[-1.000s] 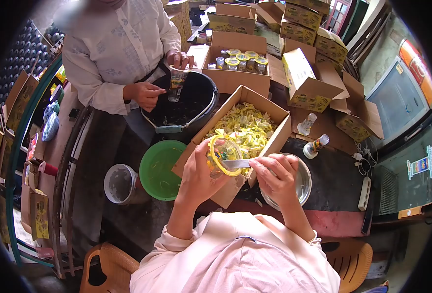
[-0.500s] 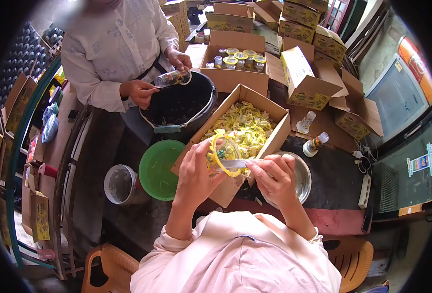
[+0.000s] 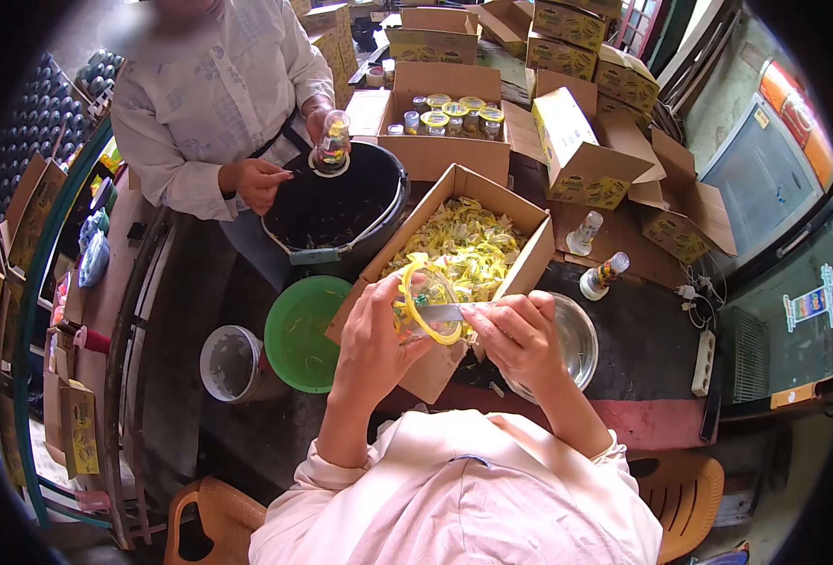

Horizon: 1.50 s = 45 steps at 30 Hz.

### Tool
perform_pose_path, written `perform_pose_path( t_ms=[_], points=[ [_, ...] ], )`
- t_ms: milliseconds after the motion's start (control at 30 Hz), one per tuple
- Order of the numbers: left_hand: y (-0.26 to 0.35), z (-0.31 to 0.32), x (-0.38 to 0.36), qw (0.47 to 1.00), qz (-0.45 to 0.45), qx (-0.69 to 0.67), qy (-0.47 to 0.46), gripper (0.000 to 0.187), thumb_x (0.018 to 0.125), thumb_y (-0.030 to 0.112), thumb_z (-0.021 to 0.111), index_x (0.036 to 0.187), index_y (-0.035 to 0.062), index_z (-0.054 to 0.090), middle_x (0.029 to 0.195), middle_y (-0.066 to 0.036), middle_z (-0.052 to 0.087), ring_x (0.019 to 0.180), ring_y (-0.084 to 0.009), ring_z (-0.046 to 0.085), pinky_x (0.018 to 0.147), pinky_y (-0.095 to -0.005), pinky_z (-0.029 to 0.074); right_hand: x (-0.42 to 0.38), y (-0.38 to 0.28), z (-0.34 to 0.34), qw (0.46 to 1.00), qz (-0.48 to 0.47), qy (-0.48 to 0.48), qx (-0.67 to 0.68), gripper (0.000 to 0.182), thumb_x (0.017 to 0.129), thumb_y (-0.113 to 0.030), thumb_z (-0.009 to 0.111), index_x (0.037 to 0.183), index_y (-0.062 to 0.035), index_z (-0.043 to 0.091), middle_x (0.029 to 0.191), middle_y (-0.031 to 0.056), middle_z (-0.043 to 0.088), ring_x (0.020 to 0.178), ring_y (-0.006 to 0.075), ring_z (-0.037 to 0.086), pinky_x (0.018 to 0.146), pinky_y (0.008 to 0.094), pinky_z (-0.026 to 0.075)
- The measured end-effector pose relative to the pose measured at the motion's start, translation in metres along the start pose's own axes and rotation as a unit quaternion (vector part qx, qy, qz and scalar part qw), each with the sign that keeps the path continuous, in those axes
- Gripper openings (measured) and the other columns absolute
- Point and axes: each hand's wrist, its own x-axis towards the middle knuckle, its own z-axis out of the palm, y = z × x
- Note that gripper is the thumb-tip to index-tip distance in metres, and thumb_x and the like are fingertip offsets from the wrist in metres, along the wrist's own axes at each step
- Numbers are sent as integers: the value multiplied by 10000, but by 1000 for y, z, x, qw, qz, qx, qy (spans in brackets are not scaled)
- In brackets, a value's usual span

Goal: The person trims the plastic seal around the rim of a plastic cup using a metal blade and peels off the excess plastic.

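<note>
My left hand (image 3: 369, 325) is wrapped round a clear plastic jar (image 3: 426, 290) with a yellow rim, its round end facing right. In my right hand (image 3: 520, 341) is a flat metal blade (image 3: 443, 313), pinched between thumb and fingers, lying across the yellow rim. Both hands are above the near side of an open cardboard box (image 3: 534, 256) full of yellow and clear plastic scraps (image 3: 463, 240). A metal bowl (image 3: 581, 350) sits partly behind my right hand.
A co-worker holds a jar (image 3: 333, 141) over a black bucket (image 3: 317, 255). A green basin (image 3: 303, 334) and white pail (image 3: 233, 363) stand left. Two jars (image 3: 605, 275) (image 3: 584, 233) stand right, near a power strip (image 3: 703, 363). Behind is a box of yellow-lidded jars (image 3: 449, 151).
The blade and my right hand have shifted slightly left against the jar. The co-worker's jar has gone from lying sideways to upright, and their hands are further apart. The whole view has shifted slightly.
</note>
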Motion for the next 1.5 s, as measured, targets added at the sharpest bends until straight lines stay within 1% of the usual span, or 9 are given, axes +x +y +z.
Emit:
perform_pose_path(
  t_ms=[467, 567, 800, 967, 1100, 1133, 1233, 1333, 1500],
  points=[
    [-6, 3, 5, 998, -27, -54, -32, 739, 619, 109, 774, 1211, 20, 341, 1068, -172, 551, 945, -343, 552, 806, -420, 443, -2, 11, 11, 999, -22, -6, 35, 306, 645, -89, 643, 951, -88, 653, 771, -41, 562, 666, 124, 497, 689, 298, 341],
    [-5, 3, 5, 997, -38, -63, -31, 722, 631, 103, 764, 1209, 24, 340, 1080, -159, 556, 955, -348, 552, 806, -418, 445, 1, 11, 13, 999, -36, 5, 26, 301, 663, -119, 607, 958, -82, 652, 693, -44, 466, 666, 96, 500, 671, 268, 339],
    [-10, 0, 4, 996, -41, -60, -52, 695, 638, 96, 749, 1193, 9, 339, 1112, -169, 542, 972, -377, 541, 819, -425, 441, 2, 12, 21, 998, -46, 12, 32, 288, 651, -114, 616, 935, -83, 656, 686, -45, 458, 663, 91, 499, 670, 260, 339],
    [-9, -3, 6, 996, -43, -56, -53, 710, 629, 107, 759, 1194, 16, 339, 1103, -178, 543, 958, -376, 544, 812, -429, 439, 7, 9, 10, 999, -41, -14, 18, 259, 651, -114, 630, 909, -108, 660, 706, -54, 499, 682, 88, 508, 684, 266, 336],
    [-9, -3, 6, 997, -48, -47, -33, 694, 618, 112, 766, 1175, 30, 359, 1048, -124, 580, 947, -352, 551, 817, -424, 435, 8, 13, 2, 999, -44, -17, -17, 237, 656, -124, 642, 893, -123, 662, 733, -56, 535, 721, 87, 524, 703, 288, 331],
    [-10, -2, 6, 997, -59, -42, -34, 678, 620, 114, 762, 1165, 41, 365, 1046, -113, 585, 943, -334, 559, 806, -412, 447, 7, 15, 2, 999, -43, -10, -29, 210, 666, -141, 645, 875, -130, 662, 755, -45, 544, 774, 94, 546, 719, 304, 331],
    [-3, -4, 9, 995, -66, -66, -33, 679, 615, 138, 770, 1156, 48, 370, 1023, -119, 593, 902, -335, 586, 761, -402, 474, 4, 17, 6, 999, -52, 0, -11, 224, 656, -120, 630, 878, -131, 655, 735, -36, 523, 776, 109, 551, 714, 327, 303],
    [0, -4, 9, 992, -91, -80, -44, 696, 604, 176, 781, 1151, 53, 368, 984, -150, 599, 853, -347, 608, 710, -400, 492, 4, 14, 5, 998, -56, -20, -23, 190, 685, -148, 628, 875, -144, 630, 813, -37, 555, 831, 99, 565, 742, 308, 320],
    [0, 4, 8, 992, -107, -50, -54, 746, 591, 203, 792, 1166, 44, 345, 957, -190, 596, 845, -370, 605, 702, -418, 493, 0, 11, 9, 998, -52, -32, -24, 188, 698, -146, 618, 885, -147, 621, 852, -44, 570, 818, 91, 564, 767, 297, 310]
  ],
)
